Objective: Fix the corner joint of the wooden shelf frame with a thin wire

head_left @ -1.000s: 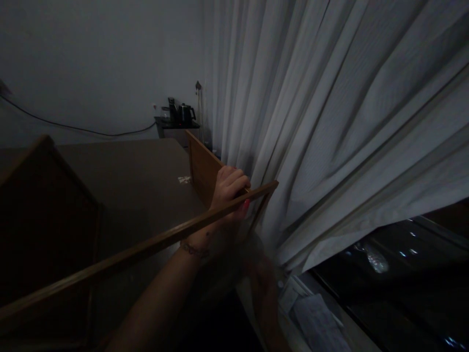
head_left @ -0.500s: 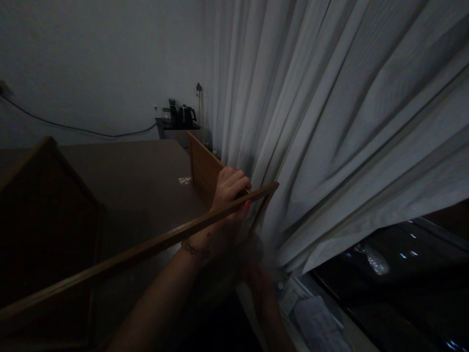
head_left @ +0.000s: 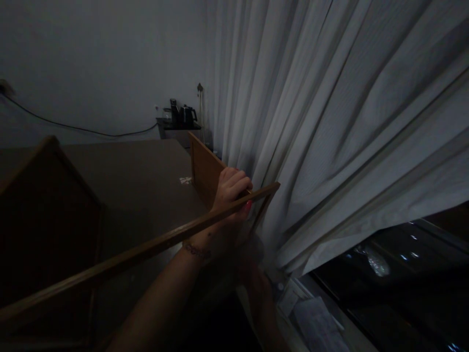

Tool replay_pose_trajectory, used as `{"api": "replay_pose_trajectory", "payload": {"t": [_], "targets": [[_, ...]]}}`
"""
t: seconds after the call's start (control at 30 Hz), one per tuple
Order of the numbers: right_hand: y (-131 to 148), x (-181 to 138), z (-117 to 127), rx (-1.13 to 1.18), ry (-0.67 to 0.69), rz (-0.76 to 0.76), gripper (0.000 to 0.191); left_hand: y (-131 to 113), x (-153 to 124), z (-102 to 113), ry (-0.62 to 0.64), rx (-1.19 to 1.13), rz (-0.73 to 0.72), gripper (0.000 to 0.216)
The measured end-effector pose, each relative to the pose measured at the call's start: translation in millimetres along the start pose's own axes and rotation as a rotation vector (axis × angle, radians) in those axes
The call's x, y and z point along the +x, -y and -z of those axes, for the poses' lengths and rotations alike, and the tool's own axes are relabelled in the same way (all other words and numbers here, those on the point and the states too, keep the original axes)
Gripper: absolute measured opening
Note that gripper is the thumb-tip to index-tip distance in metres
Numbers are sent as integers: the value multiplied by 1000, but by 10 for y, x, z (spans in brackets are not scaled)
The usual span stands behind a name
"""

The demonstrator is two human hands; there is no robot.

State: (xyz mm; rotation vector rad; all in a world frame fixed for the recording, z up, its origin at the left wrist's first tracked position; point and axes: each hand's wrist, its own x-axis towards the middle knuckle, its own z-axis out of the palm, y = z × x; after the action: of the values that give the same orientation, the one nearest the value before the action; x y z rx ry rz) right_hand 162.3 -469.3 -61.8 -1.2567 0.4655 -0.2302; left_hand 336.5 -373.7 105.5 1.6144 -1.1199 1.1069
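Of the hands, the left hand [head_left: 232, 187] curls its fingers over the top edge of the upright panel of a wooden frame [head_left: 176, 234], while the right hand [head_left: 254, 283] is low, dark and blurred, so I cannot tell whether it grips anything. The frame stands at the right edge of the brown surface [head_left: 146, 166], its long bar crossing in front of the left wrist. White scraps [head_left: 185, 180] lie just beside the panel, and a black kettle [head_left: 187, 114] sits beyond the surface's far right corner.
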Motion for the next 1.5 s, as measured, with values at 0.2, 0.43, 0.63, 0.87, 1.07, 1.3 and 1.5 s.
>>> {"api": "replay_pose_trajectory", "payload": {"t": [0.2, 0.43, 0.63, 0.87, 1.07, 1.3, 1.5], "targets": [[-37, -16, 15, -76, 29, 42, 48, 6, 4, -17, -23, -40, -17, 48], [-67, -33, 51, -73, 92, 35, 48, 24, -1, -6, 5, -28, -16, 50], [-101, -10, 39, -87, 43, 61, 56, 29, -6, -6, -5, -24, -25, 47], [-120, -10, 8, -77, 95, 2, 54, 16, -11, 5, 32, -7, 20, 49], [-118, -37, 53, -55, 38, 14, 50, -8, -5, 8, 23, -15, 24, 53], [-212, 6, 87, -28, 3, -39, 57, -14, -7, -7, -15, -13, 15, 53], [-189, 19, 92, -38, -17, 8, 56, -41, -5, 22, 63, 6, 68, 57]]}}
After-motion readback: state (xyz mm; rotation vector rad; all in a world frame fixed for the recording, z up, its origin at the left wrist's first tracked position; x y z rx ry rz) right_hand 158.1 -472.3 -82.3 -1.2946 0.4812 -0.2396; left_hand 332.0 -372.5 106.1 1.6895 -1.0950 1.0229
